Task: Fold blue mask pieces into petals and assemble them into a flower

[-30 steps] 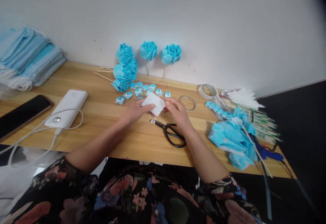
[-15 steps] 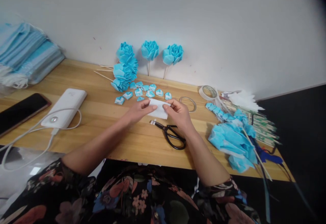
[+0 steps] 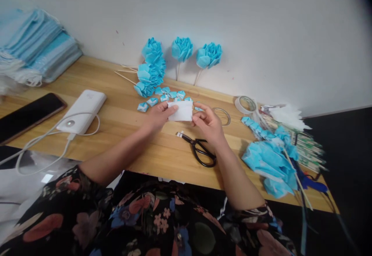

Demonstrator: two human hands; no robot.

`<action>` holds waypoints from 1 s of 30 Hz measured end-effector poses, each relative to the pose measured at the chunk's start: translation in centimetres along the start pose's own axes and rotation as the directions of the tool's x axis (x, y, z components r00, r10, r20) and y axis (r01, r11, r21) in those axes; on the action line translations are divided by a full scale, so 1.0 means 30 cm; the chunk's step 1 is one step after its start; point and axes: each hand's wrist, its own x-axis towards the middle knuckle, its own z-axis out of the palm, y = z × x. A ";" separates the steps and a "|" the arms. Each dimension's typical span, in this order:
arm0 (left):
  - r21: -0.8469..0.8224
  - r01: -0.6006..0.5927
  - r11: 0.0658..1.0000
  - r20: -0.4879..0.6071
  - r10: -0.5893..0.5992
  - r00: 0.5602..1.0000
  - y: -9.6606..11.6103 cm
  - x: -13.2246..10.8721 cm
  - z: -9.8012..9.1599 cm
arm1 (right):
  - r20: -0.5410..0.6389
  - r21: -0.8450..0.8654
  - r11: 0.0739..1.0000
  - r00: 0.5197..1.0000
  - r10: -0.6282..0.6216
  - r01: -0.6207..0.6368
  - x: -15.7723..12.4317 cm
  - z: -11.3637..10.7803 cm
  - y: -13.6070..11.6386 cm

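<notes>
A small white rectangle of folded, cloth-like sheet (image 3: 182, 112) is held just above the table, between my hands. My left hand (image 3: 158, 117) pinches its left side, thumb on top and fingers behind. At the right edge, my right hand (image 3: 208, 123) has its thumb by the lower corner and its index finger bent near the upper one. Beneath the hands lie black-handled scissors (image 3: 200, 149), with a small white piece by their tip. Several folded blue petals (image 3: 152, 101) are spread behind the sheet, some partly hidden by it.
Blue fabric flowers (image 3: 182, 49) on sticks stand or lie by the wall. Left are a mask stack (image 3: 40, 46), a phone (image 3: 29, 117) and a cabled power bank (image 3: 83, 110). Right are tape (image 3: 245, 104), a ring (image 3: 222, 116), blue fabric (image 3: 269, 161) and a blue-handled tool (image 3: 314, 183).
The view has shifted slightly. The white sheet has turned more level, and my right thumb has slid off its face to the right edge. My left hand keeps its pinch.
</notes>
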 end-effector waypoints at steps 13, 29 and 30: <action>-0.079 0.030 0.996 0.060 -0.025 0.998 -0.003 0.001 0.000 | 0.052 -0.424 0.854 0.950 -0.307 0.300 -0.008 -0.014 -0.006; 0.104 -0.012 0.994 0.012 0.011 1.000 -0.008 0.001 -0.004 | -0.046 -0.361 0.912 0.973 -0.227 0.196 -0.005 -0.002 -0.020; 0.121 -0.021 0.992 0.013 0.020 1.000 -0.007 0.004 -0.007 | -0.045 -0.366 0.908 0.971 -0.234 0.202 -0.005 -0.004 -0.021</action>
